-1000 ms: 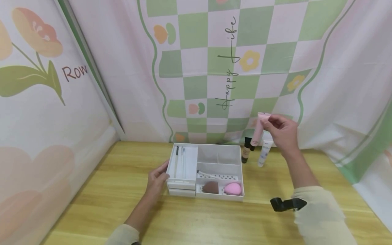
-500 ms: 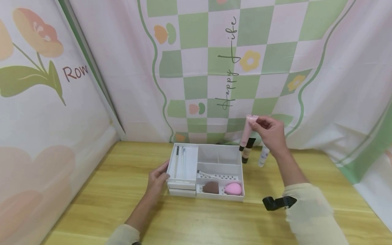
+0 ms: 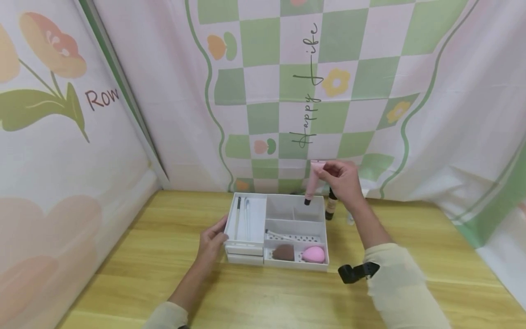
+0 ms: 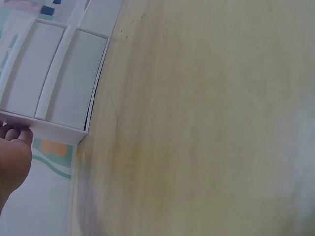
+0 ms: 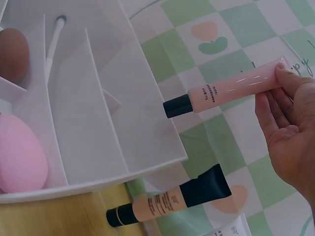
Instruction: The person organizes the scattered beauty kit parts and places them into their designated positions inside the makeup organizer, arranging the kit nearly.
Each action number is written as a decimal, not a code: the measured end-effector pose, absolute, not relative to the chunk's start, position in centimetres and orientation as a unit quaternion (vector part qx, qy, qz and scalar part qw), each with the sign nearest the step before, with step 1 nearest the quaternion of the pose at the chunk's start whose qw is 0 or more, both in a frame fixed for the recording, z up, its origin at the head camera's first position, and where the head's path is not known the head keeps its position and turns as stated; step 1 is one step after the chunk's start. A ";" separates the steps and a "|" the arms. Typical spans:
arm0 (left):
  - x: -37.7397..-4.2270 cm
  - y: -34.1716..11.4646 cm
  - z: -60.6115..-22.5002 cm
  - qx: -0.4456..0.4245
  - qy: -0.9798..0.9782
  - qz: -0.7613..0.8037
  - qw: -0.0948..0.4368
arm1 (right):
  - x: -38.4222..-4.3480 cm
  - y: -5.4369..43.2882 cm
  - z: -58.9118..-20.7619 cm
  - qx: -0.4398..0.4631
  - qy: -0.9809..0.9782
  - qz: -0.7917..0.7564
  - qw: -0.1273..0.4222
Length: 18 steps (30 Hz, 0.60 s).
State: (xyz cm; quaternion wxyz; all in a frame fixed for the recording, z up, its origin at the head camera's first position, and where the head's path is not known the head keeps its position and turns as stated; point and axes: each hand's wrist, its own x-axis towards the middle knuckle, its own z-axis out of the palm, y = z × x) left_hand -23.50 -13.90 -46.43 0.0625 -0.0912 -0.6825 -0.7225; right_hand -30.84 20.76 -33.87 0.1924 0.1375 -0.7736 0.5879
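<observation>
While the left hand [image 3: 212,237] stayed at the left side of the white organizer [image 3: 256,219], the right hand [image 3: 344,180] had carried the pink tube [image 3: 314,178] leftward: a second earlier it hung beyond the box, in front of the beige tube with black ends [image 3: 330,205], and half a second after that its cap was at the box's back right corner. By now the black cap pointed down over the right-hand section of the back row, the tube tilted, its flat end uppermost. The right thumb and fingers were closed in a pinch on that end, leaving the rest of the tube free. So far as I could judge, the sideways carry was all but done and only height was left between tube and compartment (how much, neither view settled). The left fingers touched the organizer's side; whether they wrapped its edge or merely rested there, I could not tell. The organizer had not visibly shifted, and the brown sponge [image 3: 283,252] and pink sponge [image 3: 313,254] sat in its front row as before. The beige tube stood just right of the box, the white tube [image 5: 234,228] near it, mostly hidden by the right arm from the head camera.
</observation>
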 end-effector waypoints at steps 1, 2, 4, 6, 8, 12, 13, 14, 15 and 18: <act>-23.5 -13.9 -46.4 -0.090 -0.683 -0.723 0.062 | -30.9 20.5 -34.0 0.139 -0.771 0.593 0.186; -23.4 -13.9 -46.4 -0.089 -0.682 -0.724 0.060 | -30.9 20.3 -34.1 0.137 -0.772 0.595 0.178; -23.4 -13.9 -46.4 -0.091 -0.681 -0.724 0.059 | -30.9 19.9 -34.3 0.130 -0.771 0.601 0.163; -23.5 -13.9 -46.4 -0.092 -0.681 -0.724 0.059 | -31.0 19.4 -34.5 0.122 -0.771 0.606 0.152; -23.5 -13.8 -46.4 -0.093 -0.680 -0.725 0.059 | -31.1 18.8 -34.7 0.116 -0.772 0.608 0.143; -23.5 -13.8 -46.4 -0.093 -0.679 -0.726 0.061 | -31.4 17.8 -35.2 0.120 -0.771 0.608 0.142; -23.5 -13.8 -46.4 -0.093 -0.678 -0.726 0.061 | -31.5 17.6 -35.4 0.123 -0.773 0.606 0.145; -23.5 -13.9 -46.4 -0.092 -0.677 -0.727 0.060 | -31.6 17.3 -35.5 0.124 -0.775 0.602 0.147; -23.5 -13.9 -46.4 -0.091 -0.676 -0.728 0.060 | -31.7 17.1 -35.7 0.126 -0.776 0.599 0.149; -23.5 -13.9 -46.4 -0.093 -0.676 -0.729 0.059 | -31.9 16.4 -36.4 0.130 -0.783 0.588 0.154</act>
